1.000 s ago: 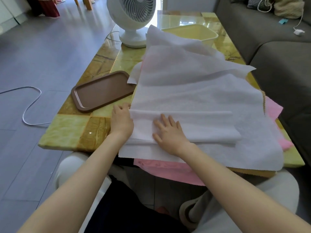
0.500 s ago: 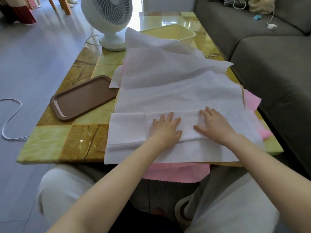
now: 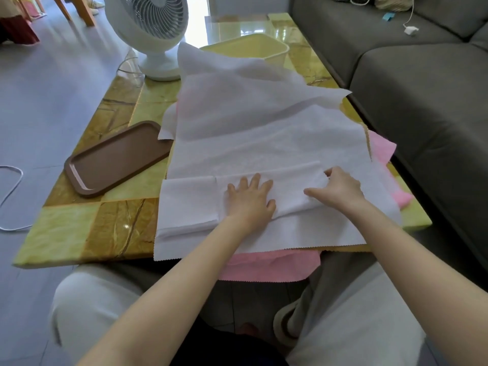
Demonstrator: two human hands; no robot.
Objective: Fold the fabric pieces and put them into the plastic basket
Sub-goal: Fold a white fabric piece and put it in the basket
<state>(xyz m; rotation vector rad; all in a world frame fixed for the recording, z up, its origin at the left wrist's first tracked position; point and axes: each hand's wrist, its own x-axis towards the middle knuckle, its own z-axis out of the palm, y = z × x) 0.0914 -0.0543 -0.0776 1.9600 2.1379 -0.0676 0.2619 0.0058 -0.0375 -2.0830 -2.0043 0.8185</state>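
Observation:
A long folded strip of white fabric (image 3: pixel 190 202) lies across the near part of a stack of white fabric sheets (image 3: pixel 264 128) on the table. My left hand (image 3: pixel 250 199) presses flat on the strip's middle, fingers spread. My right hand (image 3: pixel 340 188) pinches the strip's right end between thumb and fingers. Pink fabric (image 3: pixel 269 265) pokes out under the white sheets at the near edge and at the right. The pale yellow plastic basket (image 3: pixel 274 48) stands at the far end of the table, its near side hidden by a raised white sheet.
A brown tray (image 3: pixel 113 159) lies left of the fabric on the green-and-brown marble table (image 3: pixel 79 228). A white fan (image 3: pixel 150 35) stands at the far left beside the basket. A grey sofa (image 3: pixel 422 101) runs along the right side. A white cable (image 3: pixel 10 196) lies on the floor at left.
Both hands slid rightward along the folded strip. My right hand went from lying flat to pinching the strip's right end. The camera view shifted slightly.

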